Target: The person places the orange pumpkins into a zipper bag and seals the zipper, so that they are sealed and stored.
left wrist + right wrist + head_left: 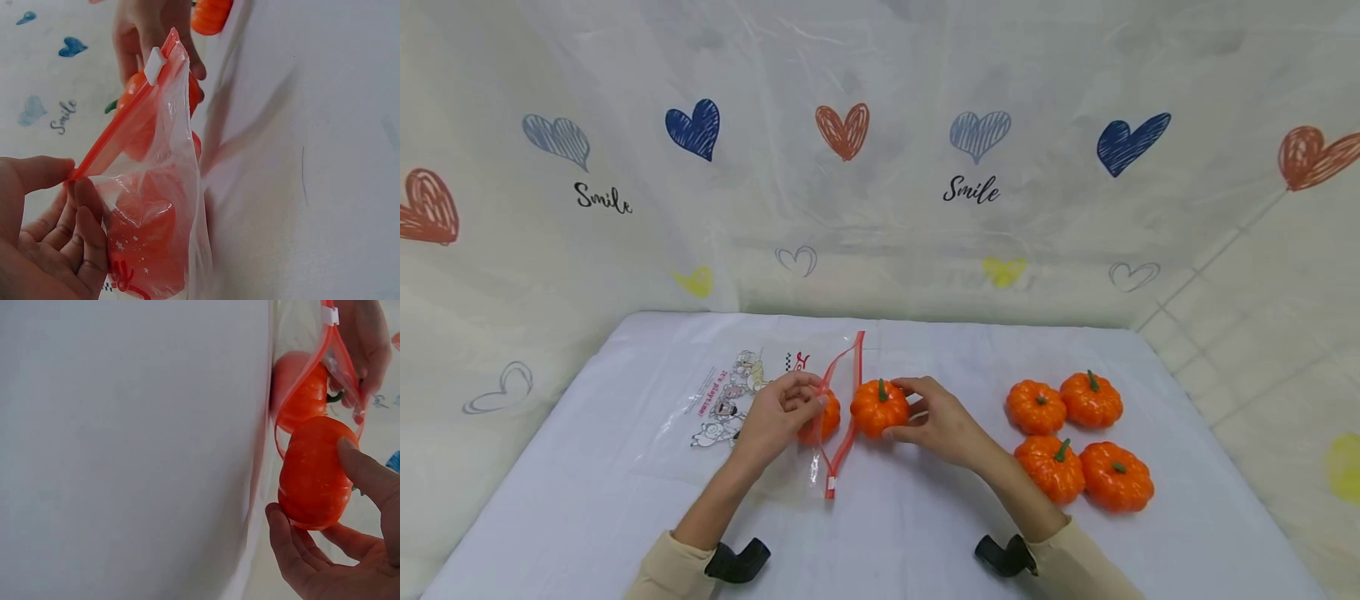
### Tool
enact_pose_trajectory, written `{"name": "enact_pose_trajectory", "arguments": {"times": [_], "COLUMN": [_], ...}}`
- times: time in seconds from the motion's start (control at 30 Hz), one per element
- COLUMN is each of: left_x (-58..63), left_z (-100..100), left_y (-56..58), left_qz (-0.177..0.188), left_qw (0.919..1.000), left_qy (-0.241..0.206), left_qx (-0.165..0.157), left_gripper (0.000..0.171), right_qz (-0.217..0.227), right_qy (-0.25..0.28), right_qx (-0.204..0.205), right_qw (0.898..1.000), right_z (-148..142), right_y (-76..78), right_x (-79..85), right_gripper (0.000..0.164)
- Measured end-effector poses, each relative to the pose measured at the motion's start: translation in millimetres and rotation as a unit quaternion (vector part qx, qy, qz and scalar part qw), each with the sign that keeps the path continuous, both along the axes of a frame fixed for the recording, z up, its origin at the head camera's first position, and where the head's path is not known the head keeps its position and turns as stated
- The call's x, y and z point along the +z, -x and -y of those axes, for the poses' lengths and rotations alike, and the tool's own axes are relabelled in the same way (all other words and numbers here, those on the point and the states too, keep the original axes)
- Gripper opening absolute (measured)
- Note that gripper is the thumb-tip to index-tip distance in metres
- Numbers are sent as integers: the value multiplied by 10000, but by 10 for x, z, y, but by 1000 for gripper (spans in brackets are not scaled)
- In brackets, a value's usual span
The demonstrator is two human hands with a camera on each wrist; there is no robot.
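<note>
A clear zip bag (700, 450) with a red zip edge and printed cartoon figures lies on the table, its mouth held apart toward the right. My left hand (781, 412) pinches the red rim between thumb and fingers, as the left wrist view shows (56, 231). Inside the bag, just behind the mouth, is one orange toy pumpkin (303, 390). My right hand (946, 421) grips a second orange pumpkin (880, 408) with a green stem, right at the bag's opening. A white slider (154, 65) sits at one end of the zip.
Several more orange pumpkins (1052, 468) stand grouped at the right of the white-covered table (925, 542). Behind the table hangs a pale sheet (880, 217) printed with hearts and "Smile". A black wrist mount (739, 561) is on each forearm.
</note>
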State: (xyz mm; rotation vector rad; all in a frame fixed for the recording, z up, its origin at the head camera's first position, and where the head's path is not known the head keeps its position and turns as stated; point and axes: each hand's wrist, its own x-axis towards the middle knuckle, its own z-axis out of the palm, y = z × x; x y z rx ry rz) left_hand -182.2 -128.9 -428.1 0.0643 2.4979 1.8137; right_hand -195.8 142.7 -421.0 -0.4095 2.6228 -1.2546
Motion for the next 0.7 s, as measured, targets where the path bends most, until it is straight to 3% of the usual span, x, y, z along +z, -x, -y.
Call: {"name": "enact_pose_trajectory", "arguments": {"times": [0.47,0.7], "left_x": [21,21], "left_z": [-9,-10], "left_y": [-6,-9], "left_qz": [32,-2], "left_qw": [10000,9999], "left_qy": [40,100], "left_qx": [48,38], "left_gripper": [25,25], "right_qz": [-51,-133], "right_qy": [213,245], "right_qx": [259,202], "right_qw": [9994,9994], "right_z": [104,155], "right_y": [68,85], "right_x": [-31,-44], "right_gripper": [73,74]}}
